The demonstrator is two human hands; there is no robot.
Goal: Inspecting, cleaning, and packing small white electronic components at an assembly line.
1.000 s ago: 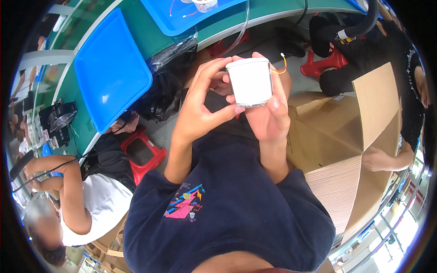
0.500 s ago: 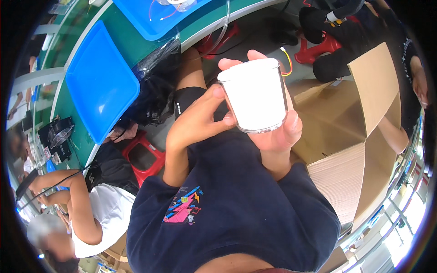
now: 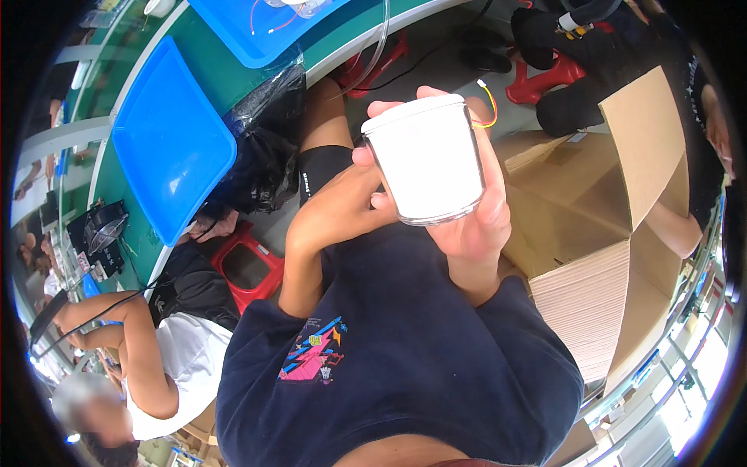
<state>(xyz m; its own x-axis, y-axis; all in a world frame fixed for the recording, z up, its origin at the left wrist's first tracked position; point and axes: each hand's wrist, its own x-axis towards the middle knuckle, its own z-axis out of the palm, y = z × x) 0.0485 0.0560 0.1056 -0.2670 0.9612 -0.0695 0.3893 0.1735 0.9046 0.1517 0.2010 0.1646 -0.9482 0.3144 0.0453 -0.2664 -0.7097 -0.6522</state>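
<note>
A white, tapered cup-shaped housing (image 3: 432, 159) with a clear outer shell is raised in front of my chest. My right hand (image 3: 478, 222) is closed around it, with the thumb along its right side and fingertips showing past its far and left edges. From behind its upper right side a short red and yellow wire lead (image 3: 492, 109) sticks out, ending in a small white plug. My left hand (image 3: 338, 204) is at the lower left of the housing. Its fingers pass behind the housing and are hidden, so I cannot tell whether they grip it.
An open cardboard box (image 3: 580, 210) stands to my right, with a person's arm (image 3: 675, 227) beside it. At the left, a blue tray (image 3: 173, 144) and a second blue tray (image 3: 268, 50) with parts lie on the green table (image 3: 222, 82). Another person (image 3: 183, 358) sits at my left; red stools (image 3: 253, 268) stand nearby.
The housing and my right hand have shifted slightly left and up. My left hand's fingers have slid further behind the housing and are now mostly hidden.
</note>
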